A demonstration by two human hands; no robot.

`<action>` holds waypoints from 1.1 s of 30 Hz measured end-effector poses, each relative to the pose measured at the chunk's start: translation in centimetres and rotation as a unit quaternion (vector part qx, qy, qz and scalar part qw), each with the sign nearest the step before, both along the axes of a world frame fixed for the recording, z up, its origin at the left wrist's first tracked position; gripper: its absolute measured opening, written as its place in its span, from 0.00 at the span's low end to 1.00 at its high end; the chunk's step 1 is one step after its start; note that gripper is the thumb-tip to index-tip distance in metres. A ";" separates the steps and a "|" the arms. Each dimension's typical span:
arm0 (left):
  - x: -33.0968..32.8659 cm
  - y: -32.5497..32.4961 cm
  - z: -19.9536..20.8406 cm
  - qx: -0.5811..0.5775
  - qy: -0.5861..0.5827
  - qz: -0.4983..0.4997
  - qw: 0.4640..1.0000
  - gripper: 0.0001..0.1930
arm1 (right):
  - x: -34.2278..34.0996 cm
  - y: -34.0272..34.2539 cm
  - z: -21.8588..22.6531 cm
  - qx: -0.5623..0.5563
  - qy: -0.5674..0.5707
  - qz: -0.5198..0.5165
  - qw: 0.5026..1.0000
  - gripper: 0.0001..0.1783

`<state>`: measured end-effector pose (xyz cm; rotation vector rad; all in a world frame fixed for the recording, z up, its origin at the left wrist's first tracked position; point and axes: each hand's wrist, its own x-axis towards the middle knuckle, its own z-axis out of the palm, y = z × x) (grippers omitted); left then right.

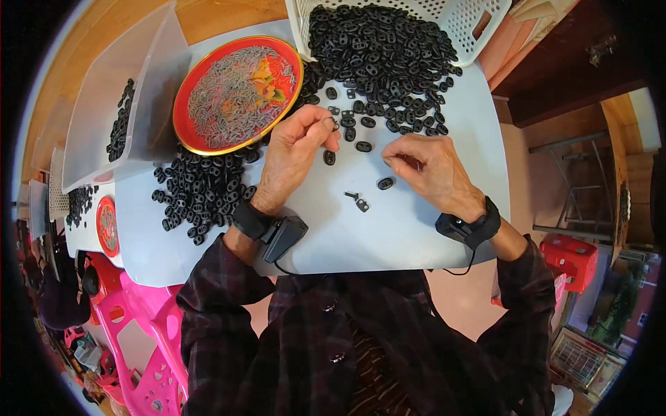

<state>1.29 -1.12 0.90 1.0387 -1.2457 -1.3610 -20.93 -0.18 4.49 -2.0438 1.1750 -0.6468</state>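
My left hand (297, 144) is closed in a pinch beside the red plate, with a small black plastic piece (335, 123) at its fingertips. Across from it, my right hand (436, 172) hovers over the table with thumb and fingers pressed together; whatever they hold is too small to make out. Between the hands lie a few black oval two-hole pieces, like cord locks, one (363, 146) near the middle and another (385, 183) under my right fingers. Closer to me rests a small black plunger-like part (361, 205), with a thin dark piece (352, 195) beside it.
A red plate (182, 125) full of small grey springs sits at the left. A white perforated basket (489, 28) spills black oval pieces (388, 55) at the back. More pieces (205, 187) lie below the plate, near a clear plastic bin (104, 76). A pink chair (149, 312) stands left.
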 end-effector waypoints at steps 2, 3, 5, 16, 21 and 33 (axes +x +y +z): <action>0.1 0.0 0.0 0.000 0.004 0.002 1.000 0.06 | 0.1 0.4 0.1 -0.004 0.001 0.002 1.000 0.04; 0.2 -0.1 -0.2 -0.008 0.001 -0.002 1.000 0.06 | 0.2 0.6 0.2 -0.007 0.002 0.002 1.000 0.04; 0.4 -0.1 -0.4 -0.019 -0.003 -0.002 1.000 0.07 | 0.9 1.1 -0.1 -0.014 -0.015 0.026 0.999 0.04; 0.7 0.1 0.3 -0.006 0.003 0.036 0.999 0.08 | 2.2 -1.3 -0.6 -0.078 0.007 0.014 0.997 0.04; 0.5 0.0 0.5 -0.015 -0.009 0.031 0.999 0.07 | 3.2 -5.4 -0.8 -0.188 0.063 0.009 0.980 0.05; -0.8 1.2 -0.8 -0.002 0.014 -0.037 0.999 0.04 | 7.6 -10.0 0.4 -0.201 0.026 0.077 0.976 0.04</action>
